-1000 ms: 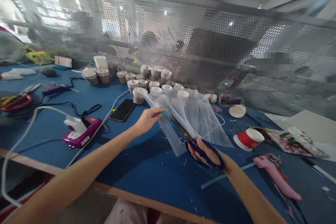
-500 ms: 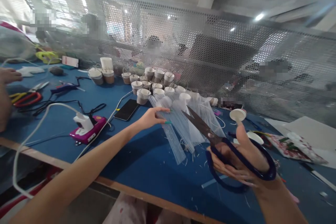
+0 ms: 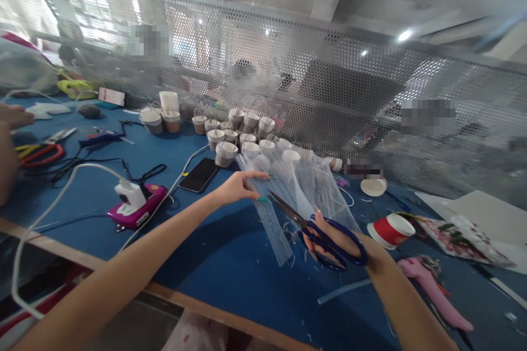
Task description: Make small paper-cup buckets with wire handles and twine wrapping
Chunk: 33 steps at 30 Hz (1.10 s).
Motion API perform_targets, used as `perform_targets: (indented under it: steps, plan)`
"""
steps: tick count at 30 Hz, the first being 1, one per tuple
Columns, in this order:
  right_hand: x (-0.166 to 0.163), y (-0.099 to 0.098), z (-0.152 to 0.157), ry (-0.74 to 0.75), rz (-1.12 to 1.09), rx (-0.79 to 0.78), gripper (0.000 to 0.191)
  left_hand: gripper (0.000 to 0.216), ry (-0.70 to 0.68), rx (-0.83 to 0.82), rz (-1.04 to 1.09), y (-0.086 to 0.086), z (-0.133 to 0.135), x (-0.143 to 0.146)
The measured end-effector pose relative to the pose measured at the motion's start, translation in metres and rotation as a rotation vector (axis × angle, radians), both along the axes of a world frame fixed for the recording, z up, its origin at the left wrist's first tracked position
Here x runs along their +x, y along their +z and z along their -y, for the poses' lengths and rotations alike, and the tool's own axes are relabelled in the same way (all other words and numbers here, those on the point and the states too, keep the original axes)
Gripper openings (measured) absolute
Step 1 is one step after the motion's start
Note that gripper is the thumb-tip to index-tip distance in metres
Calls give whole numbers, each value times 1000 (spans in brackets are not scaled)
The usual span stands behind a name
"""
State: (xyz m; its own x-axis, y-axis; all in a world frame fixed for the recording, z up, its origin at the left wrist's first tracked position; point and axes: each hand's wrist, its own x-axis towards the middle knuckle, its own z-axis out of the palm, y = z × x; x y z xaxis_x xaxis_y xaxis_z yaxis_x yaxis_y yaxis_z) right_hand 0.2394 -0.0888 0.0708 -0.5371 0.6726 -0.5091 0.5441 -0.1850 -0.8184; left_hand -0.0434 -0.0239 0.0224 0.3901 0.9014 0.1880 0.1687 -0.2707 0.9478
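Observation:
My left hand (image 3: 236, 187) pinches the edge of a translucent, finely striped plastic sheet (image 3: 274, 236), thumb and forefinger closing on it; what lies between the fingertips is partly hidden. In my right hand (image 3: 327, 238) is a pair of large scissors (image 3: 302, 222) with dark blades and blue handles. The blades point left, their tips close to my left thumb and over the sheet. More clear, crinkled sheeting (image 3: 323, 181) is spread behind the scissors. Thin white scraps lie on the blue tabletop (image 3: 230, 279) below.
Several small white-and-grey pails (image 3: 226, 153) cluster behind the sheet, before a perforated metal screen (image 3: 263, 55). A black phone (image 3: 200, 175) and a purple power strip (image 3: 140, 211) lie left. To the right are a red-banded spool (image 3: 391, 230) and pink glue gun (image 3: 436, 293). Another person's hand (image 3: 16, 116) rests far left.
My right hand has moved left and inward with the scissors, bringing the tips nearer my left thumb. Their blades look more closed. The spool and glue gun have come into fuller view.

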Motion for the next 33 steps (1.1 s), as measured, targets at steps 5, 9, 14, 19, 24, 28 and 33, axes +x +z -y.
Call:
perform_targets:
  steps: [5,9,14,19,24,28,33]
  plan:
    - [-3,-1,2,12,-36,-6,65,64,-16,-26,37,-3,-2,-2]
    - [5,-6,3,-29,-55,16,61,65,-15,-37,76,-5,-3,-2]
    - [1,-14,1,-30,-82,29,61,63,-50,-52,104,0,2,3]
    - [-10,-28,-2,-29,-112,96,66,67,-63,-64,156,1,7,9]
    - [-18,-38,-4,-42,-142,130,70,74,-85,-83,199,-6,5,11]
    - [-24,-37,-3,-53,-136,136,71,74,-102,-79,206,-6,6,11]
    - [-25,-38,-3,-45,-141,148,74,78,-127,-88,202,-6,6,11]
